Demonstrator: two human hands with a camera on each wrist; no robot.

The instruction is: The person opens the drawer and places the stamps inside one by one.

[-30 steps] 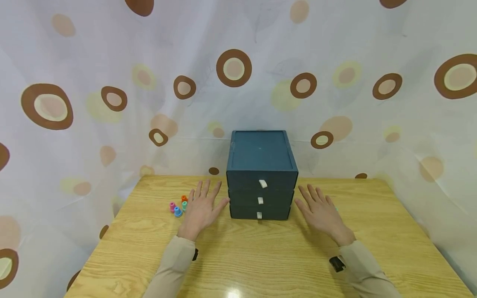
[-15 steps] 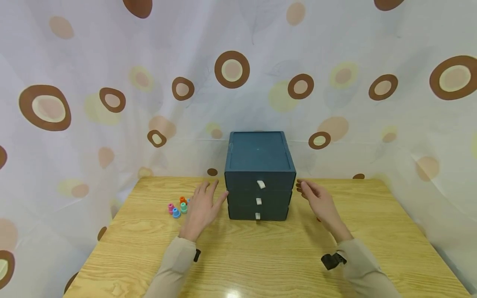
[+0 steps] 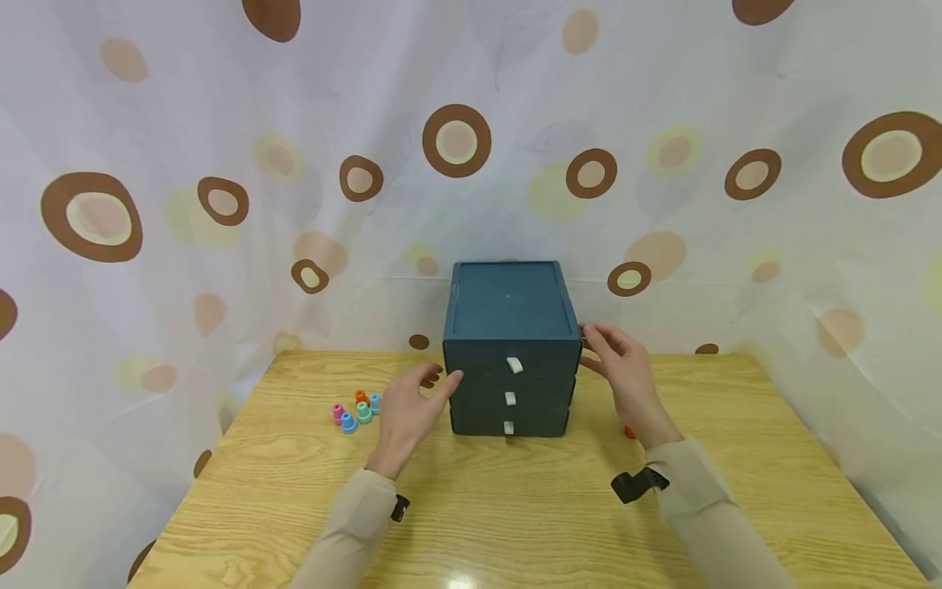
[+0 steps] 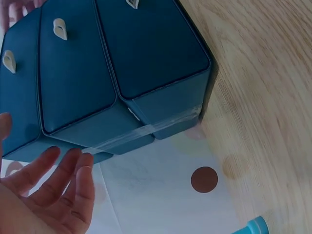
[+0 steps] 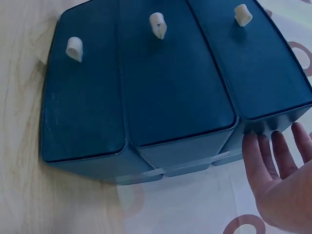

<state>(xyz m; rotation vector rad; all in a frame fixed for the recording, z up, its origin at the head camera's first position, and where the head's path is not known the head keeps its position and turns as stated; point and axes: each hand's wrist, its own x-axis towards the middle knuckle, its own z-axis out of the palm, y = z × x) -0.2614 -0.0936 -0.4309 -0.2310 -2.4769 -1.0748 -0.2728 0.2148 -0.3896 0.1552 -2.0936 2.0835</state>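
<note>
R hand (image 3: 629, 372) unclenched, fingers loosely bent, holding nothing, at the upper R side of the blue drawer unit (image 3: 513, 303). L hand (image 3: 408, 409) likewise relaxed w/ nothing in it: thumb by the unit's front L edge, fingers alongside its L side. So the unit sits btwn the two palms, upright on the table (image 3: 471, 507), all 3 drawers pushed in. Wrist views are dim; can't say for sure if fingertips actually touch it. Three white pull tabs (image 3: 514, 365) run down the front, one per drawer; clear tape (image 4: 141, 134) along the L side. Further out, L of the L hand: 5 small cups (image 3: 348, 422), pink, orange, green & 2 blue, grouped tog. Near the R wrist, a red item (image 3: 630, 432), partly hidden. Spotted curtain (image 3: 221, 106) behind.
</note>
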